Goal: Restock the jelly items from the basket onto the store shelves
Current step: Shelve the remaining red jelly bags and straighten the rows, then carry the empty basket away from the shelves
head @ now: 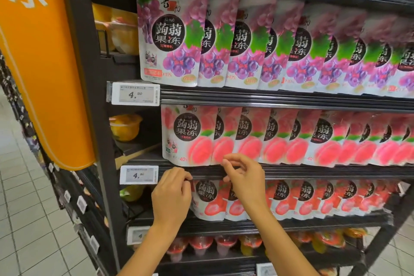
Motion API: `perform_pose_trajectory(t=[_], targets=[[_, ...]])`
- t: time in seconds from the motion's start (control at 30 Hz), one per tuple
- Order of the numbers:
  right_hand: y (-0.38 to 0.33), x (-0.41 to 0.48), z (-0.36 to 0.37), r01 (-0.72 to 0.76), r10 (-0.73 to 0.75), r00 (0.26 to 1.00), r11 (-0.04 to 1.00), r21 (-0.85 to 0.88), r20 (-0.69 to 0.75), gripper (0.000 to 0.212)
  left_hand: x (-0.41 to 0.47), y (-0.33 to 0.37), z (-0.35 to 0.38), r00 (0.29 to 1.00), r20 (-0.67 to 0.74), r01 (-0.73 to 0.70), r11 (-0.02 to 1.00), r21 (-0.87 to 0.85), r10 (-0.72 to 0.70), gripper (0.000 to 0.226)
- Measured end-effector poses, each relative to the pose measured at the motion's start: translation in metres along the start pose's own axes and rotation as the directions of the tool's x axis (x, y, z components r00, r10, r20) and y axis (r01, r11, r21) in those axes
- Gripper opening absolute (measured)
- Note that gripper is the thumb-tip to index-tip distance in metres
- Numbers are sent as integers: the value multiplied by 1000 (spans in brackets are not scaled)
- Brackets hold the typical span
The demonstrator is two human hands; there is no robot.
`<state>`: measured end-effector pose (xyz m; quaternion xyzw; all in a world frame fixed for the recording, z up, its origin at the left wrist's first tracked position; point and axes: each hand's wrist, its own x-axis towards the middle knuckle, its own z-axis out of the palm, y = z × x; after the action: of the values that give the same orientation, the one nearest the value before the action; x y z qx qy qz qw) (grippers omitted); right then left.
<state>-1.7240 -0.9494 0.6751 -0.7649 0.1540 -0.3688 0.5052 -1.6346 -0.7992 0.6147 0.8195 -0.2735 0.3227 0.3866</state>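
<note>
Two hands flank an upright red jelly pouch at the left end of the shelf: left hand pinches its upper left corner; right hand curls at its top right, grip unclear.

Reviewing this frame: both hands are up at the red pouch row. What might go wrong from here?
1. The left hand pinches the front red pouch at its top edge, right under the shelf rail. The top may snag or crumple there.
2. The right hand, fingers curled at the rail, reaches the bottom edge of the pink pouches above and may knock them askew. What it holds is unclear.
</note>
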Motion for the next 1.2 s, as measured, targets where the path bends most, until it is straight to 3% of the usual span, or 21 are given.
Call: perform_pose_trajectory(t=[0.4,0.57,0.77,0.83,0.9,0.97,1.1,1.2], targets=[[27,1,-37,-46,49,996,998,-36,73,12,-11,3,10,994,-109,11,1000,6,-10,27],[47,-2,-69,-50,53,992,998,-23,115,11,-31,15,15,989,-131,51,995,-81,-62,24],[120,-36,-104,-239,238,943,971,-27,234,12,-112,25,42,987,-87,132,988,-75,-138,23],[161,-56,-113,-323,328,903,944,-64,276,16,-157,24,57,972,18,236,970,-52,-235,24],[209,-84,-122,-428,441,845,897,-112,301,17,-215,19,74,907,130,401,916,25,-401,25],[262,-116,-131,-520,554,773,833,-191,311,18,-276,8,91,794,201,563,819,112,-573,21],[378,-190,-142,-609,683,690,727,-317,240,26,-394,-33,125,512,415,747,628,218,-752,14],[473,-249,-152,-673,784,596,607,-423,175,24,-474,-75,156,257,448,875,403,268,-856,10]])
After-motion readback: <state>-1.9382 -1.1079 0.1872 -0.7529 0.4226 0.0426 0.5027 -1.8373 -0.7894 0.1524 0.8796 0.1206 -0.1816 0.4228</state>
